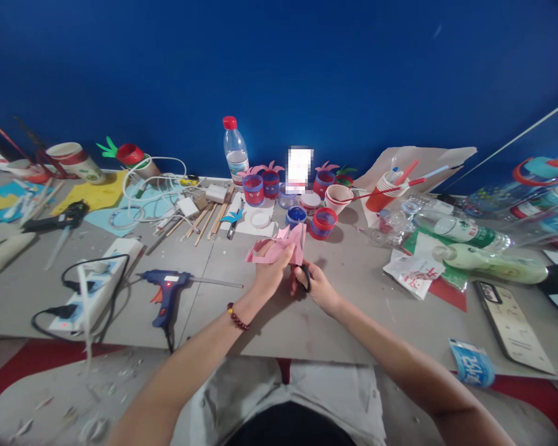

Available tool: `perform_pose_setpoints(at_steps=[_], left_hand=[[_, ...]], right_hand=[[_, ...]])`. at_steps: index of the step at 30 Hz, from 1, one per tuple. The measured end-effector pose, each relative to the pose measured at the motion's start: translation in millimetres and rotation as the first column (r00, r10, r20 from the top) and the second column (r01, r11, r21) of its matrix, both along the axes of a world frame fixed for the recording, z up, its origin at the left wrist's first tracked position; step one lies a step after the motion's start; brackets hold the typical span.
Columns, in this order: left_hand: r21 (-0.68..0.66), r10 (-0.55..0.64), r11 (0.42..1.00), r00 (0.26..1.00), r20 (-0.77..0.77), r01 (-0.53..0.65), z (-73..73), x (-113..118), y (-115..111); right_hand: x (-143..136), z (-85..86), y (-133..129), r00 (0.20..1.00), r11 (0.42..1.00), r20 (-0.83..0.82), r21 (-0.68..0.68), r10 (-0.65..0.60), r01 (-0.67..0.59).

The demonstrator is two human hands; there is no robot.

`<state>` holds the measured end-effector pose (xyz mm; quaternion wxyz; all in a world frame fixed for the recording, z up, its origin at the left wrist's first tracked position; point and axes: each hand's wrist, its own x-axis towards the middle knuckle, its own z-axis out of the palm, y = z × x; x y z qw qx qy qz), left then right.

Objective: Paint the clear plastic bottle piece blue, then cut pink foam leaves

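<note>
My left hand is closed on a piece of pink paper with cut, uneven edges, holding it above the table. In my right hand is a pair of scissors with black handles, gripped by the finger loops. The scissors meet the lower right part of the paper; their blades are mostly hidden behind it. Just beyond the paper stand a red and purple painted cup and a small pot of blue paint. A white lid lies near them.
A blue glue gun with a glue stick lies left of my arms, beside a power strip. At the back stands a bottle with a red cap. Plastic bottles and a phone lie on the right.
</note>
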<state>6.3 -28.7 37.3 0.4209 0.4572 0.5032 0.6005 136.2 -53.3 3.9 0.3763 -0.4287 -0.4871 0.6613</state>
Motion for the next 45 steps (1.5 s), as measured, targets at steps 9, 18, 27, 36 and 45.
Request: perform_pose_setpoints(at_steps=[9,18,27,36,45], left_hand=[[-0.037,0.012,0.999,1.0,0.001,-0.012,3.1,0.7,-0.9],[-0.016,0.016,1.0,1.0,-0.023,-0.016,-2.9,0.4,-1.0],[-0.055,0.012,0.998,1.0,-0.018,-0.013,-1.3,1.3,-1.4],[-0.057,0.007,0.998,1.0,-0.01,-0.007,-2.2,2.6,-3.3],[-0.07,0.007,0.998,1.0,-0.004,-0.008,-3.8,2.7,-2.9]], right_hand=[[-0.7,-1.3,0.4,1.0,0.999,-0.011,-0.046,-0.025,0.025],[-0.3,-2.0,-0.5,1.0,1.0,0.007,-0.026,-0.008,0.008],[0.7,-2.1,0.5,1.0,1.0,-0.003,-0.008,-0.002,0.002],[-1.0,-2.0,0.4,1.0,1.0,0.012,-0.025,0.004,-0.004],[-0.3,-1.3,0.3,1.0,1.0,0.011,-0.021,-0.012,0.012]])
